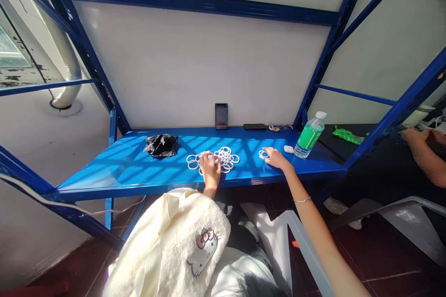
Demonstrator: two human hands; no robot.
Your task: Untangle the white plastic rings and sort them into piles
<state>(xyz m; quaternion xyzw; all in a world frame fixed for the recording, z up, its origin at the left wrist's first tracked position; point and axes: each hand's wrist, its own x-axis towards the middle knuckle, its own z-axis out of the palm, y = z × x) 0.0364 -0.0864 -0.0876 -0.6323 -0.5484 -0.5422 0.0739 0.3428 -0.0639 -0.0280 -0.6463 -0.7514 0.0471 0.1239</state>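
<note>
A loose pile of thin white rings [228,158] lies on the blue shelf top [139,171], partly overlapping. My left hand [211,171] rests over the left part of the pile, fingers spread and pointing down among the rings. Off to the right, my right hand [276,158] has its fingers closed at a small group of white rings [263,154] at table level; its fingertips partly hide them. What the rings are made of cannot be told from here.
Left on the shelf is a crumpled black plastic bag [161,145]. A phone [221,116] leans on the wall, beside a flat black device [254,126] and a cable [277,127]. A water bottle [310,134] and white case [288,149] stand right. Another person's hand [418,139] is farther right.
</note>
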